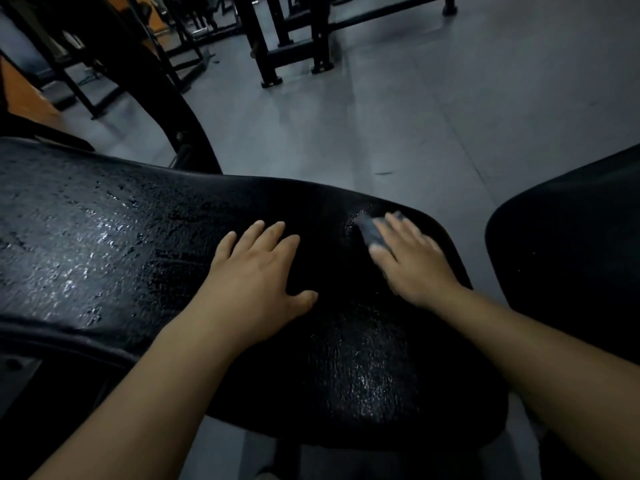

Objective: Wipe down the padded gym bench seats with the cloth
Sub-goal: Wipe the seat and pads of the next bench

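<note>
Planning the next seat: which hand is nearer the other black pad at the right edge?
Right. The right hand presses the cloth near that pad; the left hand lies flat farther left.

On the cracked black seat (104,237) I see the left hand (256,271) flat, the right hand (412,265) pressing a cloth (372,232).

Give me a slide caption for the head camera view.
Right hand presses a grey cloth on the black bench pad; left hand rests flat.

Gym: black padded bench seat (145,237), steel machine frames (287,39), grey rubber tile floor (450,98).
</note>
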